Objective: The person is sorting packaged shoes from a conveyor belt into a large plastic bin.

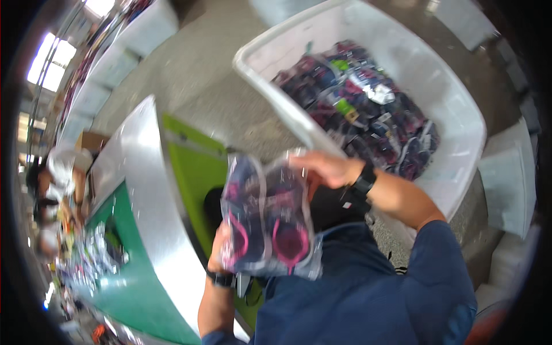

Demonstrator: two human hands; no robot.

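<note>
Upper right of frame I see the big white bin [460,115], full of bagged dark-and-pink items. Left: green belt [138,287] w/ steel rail. Centre: clear bag of dark/pink shoes [267,221], held between both hands. Left hand [217,253] clamped on its lower edge, right hand [328,168] pinching top corner. Risk imo: slick plastic, bag could slip, drop short of belt.

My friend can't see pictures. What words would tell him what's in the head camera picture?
A person's two hands, left hand below and right hand on top, hold up a clear plastic bag of dark navy and pink shoes. To the right sits a big white plastic bin full of similar bagged shoes; to the left runs a green conveyor belt with shiny metal sides.
</note>
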